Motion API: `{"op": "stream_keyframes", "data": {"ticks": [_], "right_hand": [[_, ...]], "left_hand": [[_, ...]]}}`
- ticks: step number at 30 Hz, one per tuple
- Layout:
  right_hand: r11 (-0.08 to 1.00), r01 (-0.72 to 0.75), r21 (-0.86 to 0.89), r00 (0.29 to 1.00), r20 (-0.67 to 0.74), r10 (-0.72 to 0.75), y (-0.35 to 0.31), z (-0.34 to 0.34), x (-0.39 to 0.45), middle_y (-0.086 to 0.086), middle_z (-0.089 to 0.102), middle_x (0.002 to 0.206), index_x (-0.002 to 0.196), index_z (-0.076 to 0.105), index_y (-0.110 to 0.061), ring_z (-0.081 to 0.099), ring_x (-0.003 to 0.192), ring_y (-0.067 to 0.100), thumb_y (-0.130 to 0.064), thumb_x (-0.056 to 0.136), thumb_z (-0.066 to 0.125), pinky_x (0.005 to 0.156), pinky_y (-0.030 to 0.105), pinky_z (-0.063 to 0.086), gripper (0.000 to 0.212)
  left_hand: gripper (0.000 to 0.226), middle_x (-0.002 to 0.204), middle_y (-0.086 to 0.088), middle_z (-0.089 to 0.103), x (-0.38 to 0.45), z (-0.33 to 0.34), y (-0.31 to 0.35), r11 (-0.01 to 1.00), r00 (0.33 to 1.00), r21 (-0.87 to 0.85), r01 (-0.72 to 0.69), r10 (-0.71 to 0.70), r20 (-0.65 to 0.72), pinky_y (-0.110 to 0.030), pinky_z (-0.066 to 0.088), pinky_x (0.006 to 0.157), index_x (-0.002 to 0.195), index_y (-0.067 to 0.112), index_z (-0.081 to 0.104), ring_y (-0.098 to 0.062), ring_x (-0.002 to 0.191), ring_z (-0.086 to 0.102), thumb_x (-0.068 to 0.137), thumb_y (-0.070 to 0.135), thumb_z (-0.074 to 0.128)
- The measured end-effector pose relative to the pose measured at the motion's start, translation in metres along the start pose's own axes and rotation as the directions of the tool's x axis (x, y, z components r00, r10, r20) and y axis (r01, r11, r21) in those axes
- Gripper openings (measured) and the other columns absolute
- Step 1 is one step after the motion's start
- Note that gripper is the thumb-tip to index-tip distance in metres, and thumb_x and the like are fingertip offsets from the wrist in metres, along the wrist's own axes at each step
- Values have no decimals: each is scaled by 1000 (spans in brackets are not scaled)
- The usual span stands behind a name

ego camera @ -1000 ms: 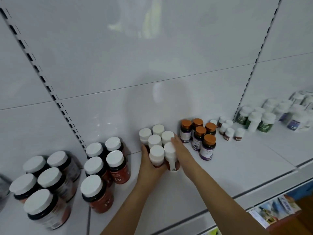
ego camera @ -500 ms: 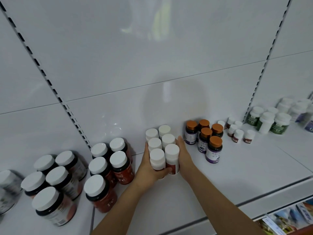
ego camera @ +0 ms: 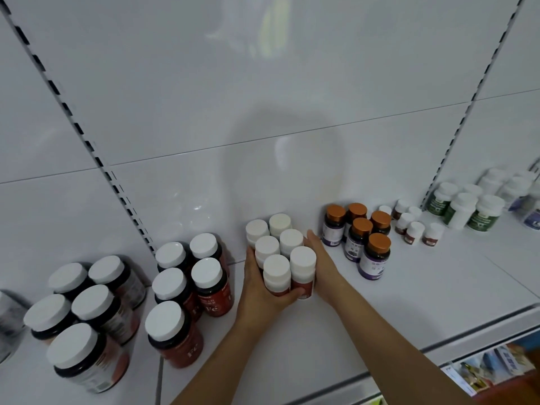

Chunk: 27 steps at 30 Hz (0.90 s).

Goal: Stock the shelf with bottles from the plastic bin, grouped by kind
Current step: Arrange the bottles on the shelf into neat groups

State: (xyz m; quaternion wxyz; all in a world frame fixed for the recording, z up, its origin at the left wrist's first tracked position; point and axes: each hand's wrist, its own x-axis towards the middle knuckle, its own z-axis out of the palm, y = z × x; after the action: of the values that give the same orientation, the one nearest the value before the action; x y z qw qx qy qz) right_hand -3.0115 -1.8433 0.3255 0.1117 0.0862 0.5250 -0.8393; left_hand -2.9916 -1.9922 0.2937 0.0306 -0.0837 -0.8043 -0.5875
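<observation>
L hand [ego camera: 263,290] curled round, R hand [ego camera: 323,266] flat against white-capped bottles [ego camera: 282,252]; labels mostly hidden, unreadable.

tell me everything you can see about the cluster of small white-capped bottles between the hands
The small white-capped bottles are six, standing upright in two touching rows on the white shelf, reaching to the back wall. Caps look like plain white plastic; front labels show red. The left hand cups the left front, and the right hand presses flat on the right.
</observation>
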Motion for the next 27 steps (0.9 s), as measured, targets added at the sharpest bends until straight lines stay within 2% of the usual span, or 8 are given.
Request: {"op": "stream_keyframes", "data": {"ticks": [6,12,14,16,18,22,25,27], "right_hand": [[999,49,-17,998,-33,-49,-2,2,-7,6,69,123,133,57,-15,63,117,21,-53,103,27,98,34,48,57],[985,41,-168,999,-25,-46,-13,11,-19,-3,64,132,140,52,-23,56,127,16,-57,103,23,111,38,40,58],[967,62,-248,996,-47,-77,-18,10,-27,-11,56,141,145,46,-29,49,132,9,-59,102,25,117,38,32,56],[926,108,-363,980,-116,-160,-26,8,-34,-15,45,148,143,47,-35,41,135,3,-59,101,29,120,36,25,51],[877,182,-445,947,-160,-278,-39,5,-45,-16,49,144,128,57,-42,44,131,0,-54,100,39,118,30,27,35],[653,442,-615,784,-88,-614,-60,1,-87,-9,63,128,124,65,-20,57,118,2,-32,105,40,98,13,42,33],[500,519,-693,671,-32,-741,-76,-22,-100,-6,67,118,115,69,-16,62,111,15,-22,102,47,96,27,48,26],[509,476,-717,656,-96,-749,-90,-41,-100,-6,69,113,110,69,-18,64,106,12,-20,102,49,91,26,49,23]], "left_hand": [[134,152,10,39,-1,-1,2,999,999,-29,-23,25,43,-48,37,113,154,24,16,-13,141,38,49,50,95],[140,154,8,36,-7,-8,6,997,997,-72,-2,7,75,-51,37,113,155,26,7,-14,142,37,50,47,96],[135,156,11,30,-23,-13,18,999,997,-48,16,-12,72,-42,34,117,156,31,3,-4,143,31,56,43,93],[126,153,16,25,-39,-17,33,1000,1000,-22,-14,15,15,-15,28,114,156,31,2,19,135,22,66,31,90],[106,149,11,31,-52,-19,50,995,990,50,-90,95,-105,4,22,100,155,22,15,25,128,23,74,21,84],[53,133,-4,48,-70,-15,81,939,897,174,-297,337,-286,-7,31,101,135,10,50,-12,125,45,85,5,67],[31,115,2,53,-72,-1,100,907,891,140,-397,418,-178,-15,49,84,117,13,60,-11,105,55,86,8,56],[29,108,8,56,-68,15,107,890,892,142,-433,446,-79,-15,50,78,112,16,61,-9,101,58,86,5,55]]}}
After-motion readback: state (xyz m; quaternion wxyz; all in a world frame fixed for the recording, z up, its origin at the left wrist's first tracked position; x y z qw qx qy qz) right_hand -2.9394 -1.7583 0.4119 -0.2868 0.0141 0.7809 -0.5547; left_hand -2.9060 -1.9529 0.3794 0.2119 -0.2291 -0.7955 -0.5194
